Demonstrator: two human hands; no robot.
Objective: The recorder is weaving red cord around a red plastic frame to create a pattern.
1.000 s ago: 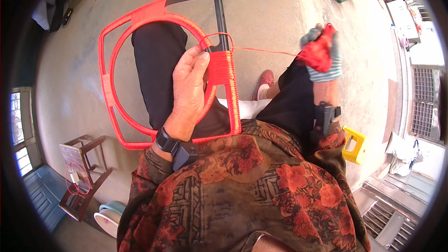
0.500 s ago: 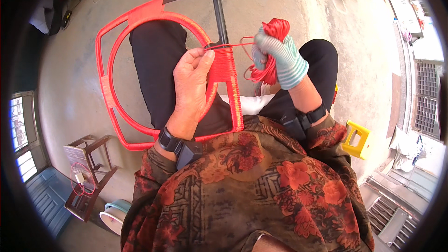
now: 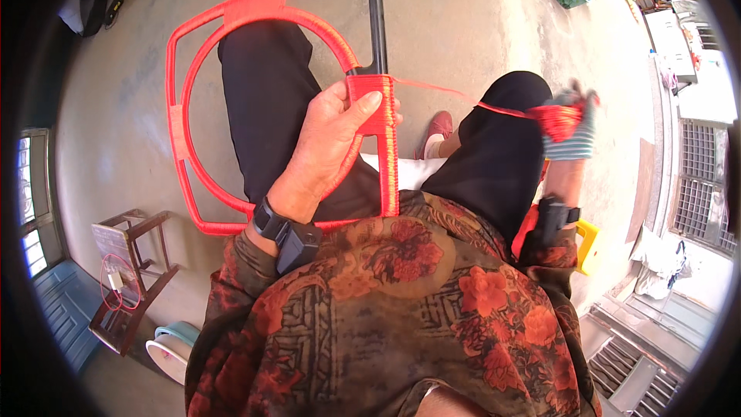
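red-wrapped frame (image 3: 374, 125), 10–11 o'clock in view, bare black corner (image 3: 378, 19) at its 1 | left hand (image 3: 328, 127), 11ish, gripping it, thumb on top | gloved right hand (image 3: 570, 139), 2–3 o'clock, kinda blurry, closed round a red cord bundle (image 3: 557, 120), strand (image 3: 502, 110) running toward the frame

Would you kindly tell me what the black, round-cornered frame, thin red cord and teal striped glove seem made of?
Black, round-cornered frame: probably painted metal or plastic; its bare part looks smooth and slightly shiny. Thin red cord: likely glossy plastic, from its sheen. Teal striped glove: apparently matte knit fabric, fitting closely, though blurred.
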